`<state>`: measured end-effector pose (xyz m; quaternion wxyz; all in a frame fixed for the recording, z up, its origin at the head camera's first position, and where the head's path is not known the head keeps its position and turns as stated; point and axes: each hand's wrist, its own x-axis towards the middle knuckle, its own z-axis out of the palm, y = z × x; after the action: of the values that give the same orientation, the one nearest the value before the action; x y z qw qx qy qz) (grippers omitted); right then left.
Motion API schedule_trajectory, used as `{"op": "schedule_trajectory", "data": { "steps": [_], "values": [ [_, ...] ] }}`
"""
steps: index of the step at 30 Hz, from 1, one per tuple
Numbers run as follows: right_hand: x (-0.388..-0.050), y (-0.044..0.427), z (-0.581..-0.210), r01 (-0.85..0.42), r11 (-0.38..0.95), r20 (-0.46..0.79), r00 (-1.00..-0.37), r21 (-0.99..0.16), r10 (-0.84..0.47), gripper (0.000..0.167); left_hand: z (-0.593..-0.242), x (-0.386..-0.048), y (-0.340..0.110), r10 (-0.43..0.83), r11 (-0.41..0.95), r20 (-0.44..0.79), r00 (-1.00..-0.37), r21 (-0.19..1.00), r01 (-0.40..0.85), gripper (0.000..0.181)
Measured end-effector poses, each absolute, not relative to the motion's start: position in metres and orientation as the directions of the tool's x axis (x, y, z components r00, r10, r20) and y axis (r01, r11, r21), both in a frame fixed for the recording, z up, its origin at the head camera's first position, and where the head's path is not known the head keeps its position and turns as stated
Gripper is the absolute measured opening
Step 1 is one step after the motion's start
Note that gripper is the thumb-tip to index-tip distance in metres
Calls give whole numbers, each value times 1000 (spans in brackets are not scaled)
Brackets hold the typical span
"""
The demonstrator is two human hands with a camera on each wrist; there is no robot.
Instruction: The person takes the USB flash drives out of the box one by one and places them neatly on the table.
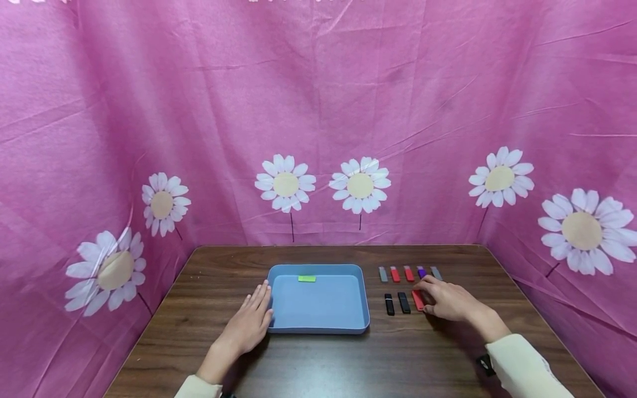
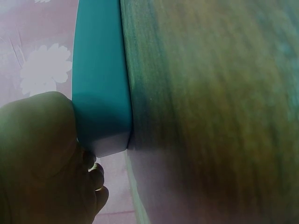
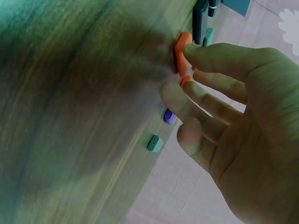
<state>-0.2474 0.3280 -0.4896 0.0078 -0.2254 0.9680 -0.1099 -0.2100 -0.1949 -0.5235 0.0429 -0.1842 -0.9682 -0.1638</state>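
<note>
My right hand (image 1: 450, 301) is over the right part of the table, its thumb and fingers pinching a red USB stick (image 1: 417, 300) at its ends. In the right wrist view, the thumb presses on this stick (image 3: 183, 53), and the fingertips behind it are partly hidden. Left of it lie two black USB sticks (image 1: 403, 302). Behind these runs a row of grey, red and purple sticks (image 1: 409, 273). With fingers straight, my left hand (image 1: 249, 323) rests against the left side of a blue tray (image 1: 318, 330); the tray's wall (image 2: 100, 70) touches it in the left wrist view.
A small yellow-green strip (image 1: 307, 279) is at the tray's back wall. The brown wooden table (image 1: 323, 359) ends at a pink curtain (image 1: 318, 110) with white flowers, which surrounds it at the back and sides.
</note>
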Motion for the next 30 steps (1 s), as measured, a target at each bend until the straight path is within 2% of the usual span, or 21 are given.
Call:
{"op": "schedule_trajectory", "data": {
  "steps": [8,11,20,25,30],
  "values": [
    [-250,329,-485,-428,879,66,-903,-213,-424,21,-532,-214,-198,346,879,182,-920,280,386,59],
    [-251,327,-483,-429,881,95,-903,-202,-418,16,-533,-214,-199,348,880,184,-919,272,388,59],
    [-256,313,-474,-478,865,147,-877,-153,-458,18,-528,-211,-196,347,878,192,-918,278,390,58],
    [-260,297,-466,-512,853,181,-853,-105,-490,24,-518,-208,-193,344,871,158,-926,315,377,58],
    [-263,276,-457,-539,836,173,-838,-108,-518,23,-516,-207,-192,347,864,162,-924,327,382,58]
  ]
}}
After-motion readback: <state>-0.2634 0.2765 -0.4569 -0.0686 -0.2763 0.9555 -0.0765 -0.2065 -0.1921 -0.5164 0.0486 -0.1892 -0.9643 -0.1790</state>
